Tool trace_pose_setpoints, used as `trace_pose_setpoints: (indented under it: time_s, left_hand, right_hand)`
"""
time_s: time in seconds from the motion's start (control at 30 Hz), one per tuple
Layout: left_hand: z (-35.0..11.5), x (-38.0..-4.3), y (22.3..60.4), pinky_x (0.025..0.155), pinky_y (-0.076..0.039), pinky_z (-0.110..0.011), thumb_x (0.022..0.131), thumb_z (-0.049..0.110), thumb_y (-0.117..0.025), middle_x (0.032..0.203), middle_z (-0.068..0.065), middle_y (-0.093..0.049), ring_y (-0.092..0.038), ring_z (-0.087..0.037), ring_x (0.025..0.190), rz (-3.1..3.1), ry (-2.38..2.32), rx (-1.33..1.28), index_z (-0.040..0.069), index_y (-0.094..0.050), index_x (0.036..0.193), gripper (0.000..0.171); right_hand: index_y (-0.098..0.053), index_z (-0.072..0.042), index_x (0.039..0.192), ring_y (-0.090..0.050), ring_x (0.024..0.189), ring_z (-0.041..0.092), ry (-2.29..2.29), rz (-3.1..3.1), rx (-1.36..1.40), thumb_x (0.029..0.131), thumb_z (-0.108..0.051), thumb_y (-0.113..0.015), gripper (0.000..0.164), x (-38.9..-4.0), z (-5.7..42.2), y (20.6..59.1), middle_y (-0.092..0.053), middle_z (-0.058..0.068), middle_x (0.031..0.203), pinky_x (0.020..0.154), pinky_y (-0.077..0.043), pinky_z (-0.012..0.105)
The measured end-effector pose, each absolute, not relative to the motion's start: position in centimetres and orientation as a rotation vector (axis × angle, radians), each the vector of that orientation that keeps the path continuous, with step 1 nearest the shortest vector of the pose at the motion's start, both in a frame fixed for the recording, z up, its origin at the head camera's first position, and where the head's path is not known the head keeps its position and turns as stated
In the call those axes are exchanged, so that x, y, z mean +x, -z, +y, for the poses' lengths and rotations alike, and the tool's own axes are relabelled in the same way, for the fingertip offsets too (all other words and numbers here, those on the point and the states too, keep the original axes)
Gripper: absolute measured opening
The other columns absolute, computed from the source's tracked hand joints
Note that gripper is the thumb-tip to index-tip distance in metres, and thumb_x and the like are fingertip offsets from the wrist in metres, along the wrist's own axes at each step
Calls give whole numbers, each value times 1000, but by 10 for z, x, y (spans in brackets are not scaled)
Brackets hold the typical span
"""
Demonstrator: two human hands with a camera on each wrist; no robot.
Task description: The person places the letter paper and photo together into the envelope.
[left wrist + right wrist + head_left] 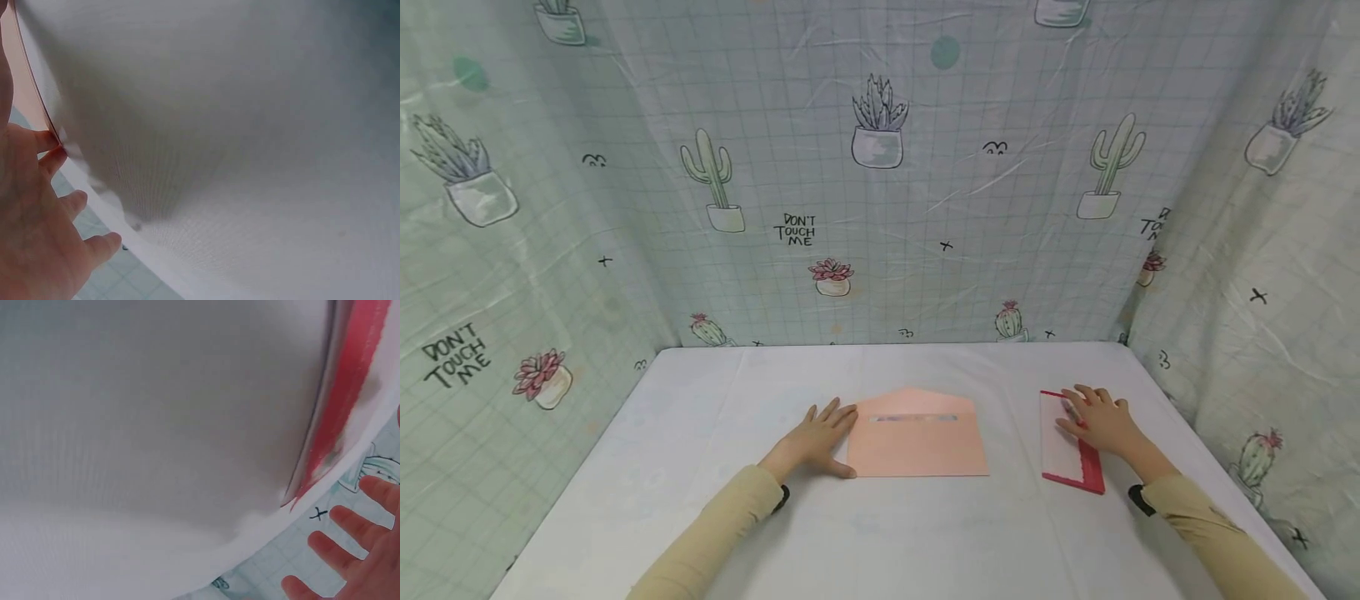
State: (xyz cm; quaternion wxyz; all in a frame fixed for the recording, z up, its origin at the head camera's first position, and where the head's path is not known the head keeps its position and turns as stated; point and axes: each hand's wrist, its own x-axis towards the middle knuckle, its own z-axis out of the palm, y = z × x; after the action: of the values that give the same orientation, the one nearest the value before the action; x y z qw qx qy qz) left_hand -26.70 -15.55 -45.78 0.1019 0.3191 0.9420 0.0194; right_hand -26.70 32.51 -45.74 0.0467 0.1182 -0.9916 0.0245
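A peach envelope [919, 446] lies flat with its pointed flap [917, 402] raised away from the person. A narrow printed strip [913, 418] shows at its mouth; the rest of it is hidden. My left hand [817, 435] is spread along the envelope's left side, thumb at the lower corner and index fingertip at the upper one. In the left wrist view, fingers of the left hand [37, 212] meet the envelope's edge [28, 69]. On the right, my right hand [1103, 419] reaches over a flat white rectangle with red borders [1092, 475], fingers loosely extended across its upper right part.
Both things lie on a white-covered table [925, 542]. A hanging cloth [880, 208] printed with potted cacti encloses its back and both sides. Table surface separates the envelope from the red-bordered rectangle.
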Motion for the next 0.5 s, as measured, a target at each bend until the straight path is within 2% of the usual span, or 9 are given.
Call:
trace_pose_setpoints:
  time_s: [0.5]
  left_hand:
    - [-153,-268,458,105,-15,-60,71,62,-59,149,-10,-19,-11,-37,137,2773,-35,905,3,-22,141,98]
  right_hand:
    - [-45,-5,126,-42,107,43,25,-3042,441,81,-51,-54,65,-284,333,475,-50,23,118,84,-30,69]
